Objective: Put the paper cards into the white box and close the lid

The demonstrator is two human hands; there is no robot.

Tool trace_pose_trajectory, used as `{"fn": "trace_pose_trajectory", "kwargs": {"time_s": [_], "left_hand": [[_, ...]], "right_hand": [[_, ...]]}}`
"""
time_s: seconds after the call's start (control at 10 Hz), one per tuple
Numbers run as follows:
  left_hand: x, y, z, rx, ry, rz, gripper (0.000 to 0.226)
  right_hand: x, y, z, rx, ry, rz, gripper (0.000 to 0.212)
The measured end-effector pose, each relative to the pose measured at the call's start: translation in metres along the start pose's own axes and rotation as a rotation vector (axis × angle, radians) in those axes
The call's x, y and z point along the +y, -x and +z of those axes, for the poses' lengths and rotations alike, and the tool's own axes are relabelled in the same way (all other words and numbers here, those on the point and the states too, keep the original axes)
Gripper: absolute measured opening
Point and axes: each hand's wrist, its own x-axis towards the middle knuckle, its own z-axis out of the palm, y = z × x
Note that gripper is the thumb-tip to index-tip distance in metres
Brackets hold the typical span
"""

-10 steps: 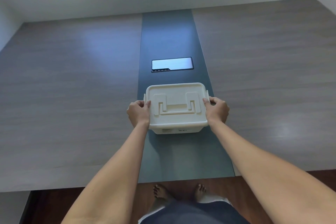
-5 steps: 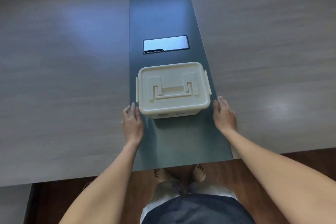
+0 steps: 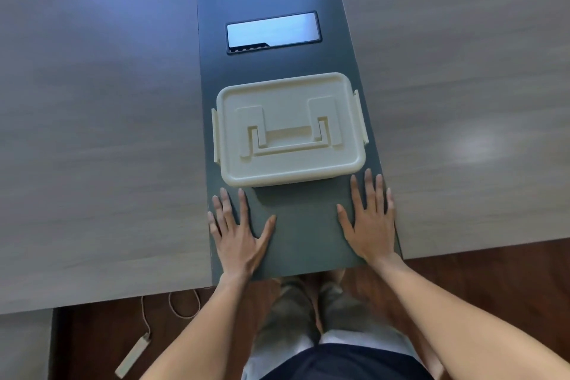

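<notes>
The white box [image 3: 290, 129] sits on the dark centre strip of the table with its lid on, side latches down and the handle folded flat. No paper cards show; the lid hides the inside. My left hand [image 3: 239, 231] lies flat on the strip just in front of the box's near left corner, fingers spread, holding nothing. My right hand [image 3: 370, 220] lies flat in the same way before the near right corner, a little apart from the box.
A glossy rectangular panel [image 3: 273, 32] is set into the dark strip [image 3: 296, 241] behind the box. Grey wood-grain table surface [image 3: 101, 133] spreads to both sides. The table's near edge runs just behind my wrists. A power strip with cord [image 3: 134, 355] lies on the floor below left.
Both hands have let go of the box's sides, drawn back toward me and settled flat on the table. The camera has tilted further down.
</notes>
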Motion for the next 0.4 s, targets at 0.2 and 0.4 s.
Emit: {"fn": "trace_pose_trajectory", "kwargs": {"time_s": [0.2,0.4], "left_hand": [[-0.001,-0.002,0.004,0.031,-0.016,-0.001,0.094],[-0.001,-0.002,0.005,0.092,-0.003,0.003,0.094]], "right_hand": [[0.001,-0.001,-0.002,0.020,-0.029,-0.002,0.072],[-0.003,-0.020,-0.052,0.173,-0.749,0.309,0.041]]}}
